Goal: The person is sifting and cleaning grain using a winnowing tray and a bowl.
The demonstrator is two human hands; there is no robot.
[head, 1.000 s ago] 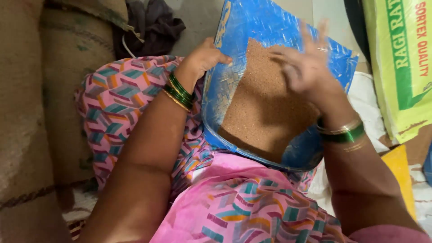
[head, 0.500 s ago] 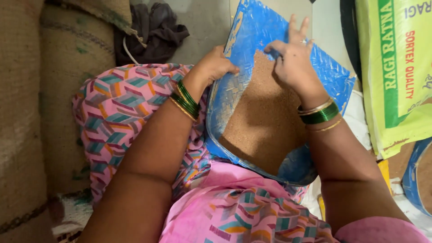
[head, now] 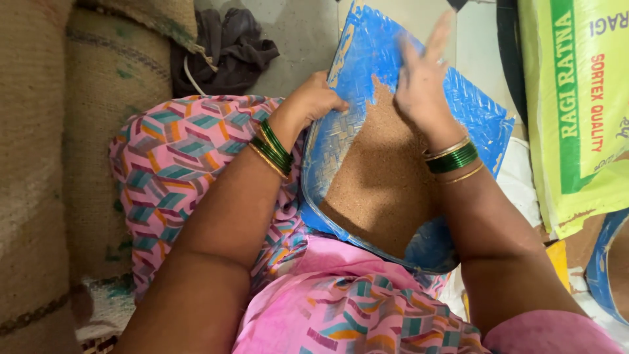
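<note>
blue winnowing tray [head: 481, 115] gripped by left hand [head: 314, 101], right hand [head: 422, 82] lifted, fingers now spread

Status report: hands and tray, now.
Left hand grips blue woven tray edge. Right hand open, over brown grain. Nothing in the way.

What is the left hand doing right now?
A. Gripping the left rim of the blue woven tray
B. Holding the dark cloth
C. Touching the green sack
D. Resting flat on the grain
A: the left hand curls over the left rim of the blue woven tray, while the right hand is spread open above the brown grain.
</note>
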